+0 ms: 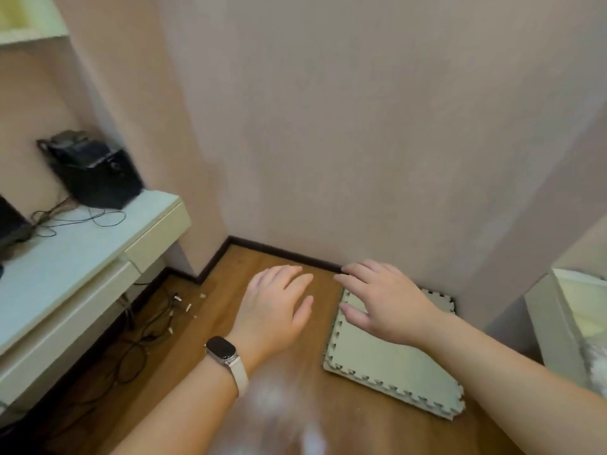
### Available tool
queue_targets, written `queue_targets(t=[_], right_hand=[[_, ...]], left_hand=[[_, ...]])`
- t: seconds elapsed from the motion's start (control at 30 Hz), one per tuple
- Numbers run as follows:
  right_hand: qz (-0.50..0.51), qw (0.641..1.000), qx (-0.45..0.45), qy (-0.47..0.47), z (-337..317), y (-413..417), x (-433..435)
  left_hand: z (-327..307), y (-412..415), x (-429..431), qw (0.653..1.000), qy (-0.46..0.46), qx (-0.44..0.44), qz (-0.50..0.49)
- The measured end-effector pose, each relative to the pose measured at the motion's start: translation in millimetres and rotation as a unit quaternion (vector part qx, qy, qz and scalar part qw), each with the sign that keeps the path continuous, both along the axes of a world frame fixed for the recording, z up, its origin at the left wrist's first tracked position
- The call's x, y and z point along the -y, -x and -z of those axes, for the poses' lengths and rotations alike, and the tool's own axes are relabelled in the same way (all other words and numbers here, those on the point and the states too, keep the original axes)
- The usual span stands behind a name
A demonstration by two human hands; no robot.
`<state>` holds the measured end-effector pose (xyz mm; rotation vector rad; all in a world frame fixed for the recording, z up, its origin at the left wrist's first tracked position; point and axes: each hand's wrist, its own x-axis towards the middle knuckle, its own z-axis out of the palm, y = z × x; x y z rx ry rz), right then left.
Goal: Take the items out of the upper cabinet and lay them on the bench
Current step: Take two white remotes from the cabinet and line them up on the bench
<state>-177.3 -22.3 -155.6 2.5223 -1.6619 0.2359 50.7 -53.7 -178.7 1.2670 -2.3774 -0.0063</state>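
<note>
1. Your left hand [276, 310], the one above the watch [223, 351], is spread flat with the fingers straight and holds nothing. It hovers over the wooden floor [230, 277].
2. Your right hand [384, 303] is spread too, palm down and empty, above the far corner of the foam mat [394, 366] on the floor. Whether it touches the mat cannot be told.
3. None of the items is in view. Only a pale corner of what is probably the cabinet [33, 27] shows, high on your left, and its inside is hidden.
4. The bench [65, 264] runs along your left. A black box [95, 172] stands at its far corner against the wall, with thin cables [78, 220] lying just in front of it. The near edge looks the freest place to lay things.
5. No item has reached the bench yet, so the job seems to be at its start. Turn left and look up before you reach.
6. With the items unseen, weight and stiffness cannot be judged. Test each with both hands, one under the base and one at the side. Lift slowly in case it is heavy, slippery or fragile.
7. Keep clear of the cables when you set things down.
</note>
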Motion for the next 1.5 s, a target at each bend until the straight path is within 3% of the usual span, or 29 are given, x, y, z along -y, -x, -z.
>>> queue_targets(t=[0.57,1.0,1.5], right_hand=[[-0.2,0.977,0.069,0.007,7,-74,233],[-0.314,0.943,0.101,0.053,-20,-99,376],[-0.336,0.937,0.064,0.074,-43,-229,478]], left_hand=[[-13,-68,131,0.971,-0.032,0.075,-0.225],[-46,-71,226,0.945,0.001,0.122,-0.303],[-55,-202,319,0.929,0.023,0.095,-0.357]])
